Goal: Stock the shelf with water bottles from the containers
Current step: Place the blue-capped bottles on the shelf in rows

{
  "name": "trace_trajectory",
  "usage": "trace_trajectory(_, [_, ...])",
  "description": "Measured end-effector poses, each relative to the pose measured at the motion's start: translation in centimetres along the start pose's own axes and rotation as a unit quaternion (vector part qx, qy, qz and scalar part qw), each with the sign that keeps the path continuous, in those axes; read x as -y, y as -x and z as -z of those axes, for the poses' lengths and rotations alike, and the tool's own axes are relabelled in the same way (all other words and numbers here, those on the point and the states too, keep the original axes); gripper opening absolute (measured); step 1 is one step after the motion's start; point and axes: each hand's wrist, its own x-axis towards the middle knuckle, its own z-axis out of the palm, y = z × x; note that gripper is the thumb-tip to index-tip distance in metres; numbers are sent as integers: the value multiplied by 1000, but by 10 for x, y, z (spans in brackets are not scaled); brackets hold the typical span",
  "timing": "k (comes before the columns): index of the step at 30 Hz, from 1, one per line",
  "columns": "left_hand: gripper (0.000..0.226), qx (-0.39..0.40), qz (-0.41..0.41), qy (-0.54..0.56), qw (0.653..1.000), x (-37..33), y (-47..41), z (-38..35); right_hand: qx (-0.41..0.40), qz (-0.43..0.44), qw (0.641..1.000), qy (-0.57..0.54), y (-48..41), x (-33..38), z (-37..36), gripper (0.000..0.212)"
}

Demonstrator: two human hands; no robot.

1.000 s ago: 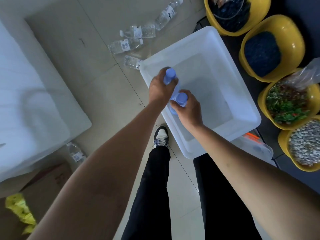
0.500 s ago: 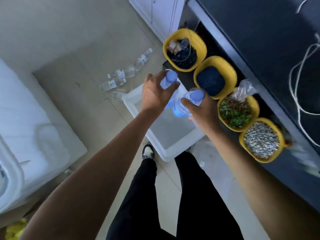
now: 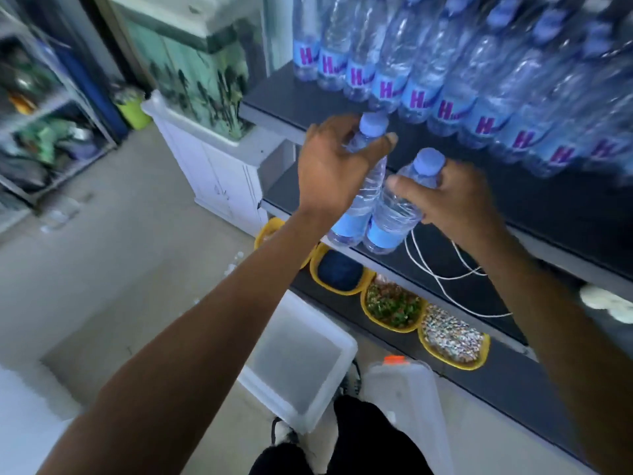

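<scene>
My left hand (image 3: pixel 329 169) grips a clear water bottle (image 3: pixel 359 200) with a blue cap and blue label by its neck. My right hand (image 3: pixel 455 197) holds a second, matching bottle (image 3: pixel 394 214) the same way. The two bottles hang side by side, touching, in front of the dark shelf (image 3: pixel 284 101). A row of several blue-capped bottles (image 3: pixel 418 80) with purple lettering stands on that shelf, just above and behind my hands. The white plastic container (image 3: pixel 298 358) sits on the floor below, by my feet; nothing shows inside it.
Several yellow bowls (image 3: pixel 394 306) of gravel and plants line the bottom shelf, with white cord (image 3: pixel 442 269) lying on the middle shelf. A fish tank (image 3: pixel 198 63) on a white cabinet stands to the left, and a clear jug (image 3: pixel 411 399) is beside the container.
I have lifted both bottles up out of the container from floor level to the upper shelf. My view has swung up from the floor to the stocked shelf.
</scene>
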Motion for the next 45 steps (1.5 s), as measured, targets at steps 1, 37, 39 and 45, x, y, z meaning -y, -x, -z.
trace_trajectory(1, [26,2,-18,18,1000,-18,-12,-11,-18,1,1000,-6,-8,2,22,56])
trace_trajectory(37, [19,234,-64,109,964,-60,-61,-287,-44,-88,969,-228,-59,-234,201,74])
trace_trajectory(39, [28,258,-57,116,957,-63,-58,-286,-24,-103,966,-237,-49,-249,195,80])
trace_trajectory(45, [34,330,-14,190,924,-66,-60,-283,-120,-125,974,-149,-35,-260,179,66])
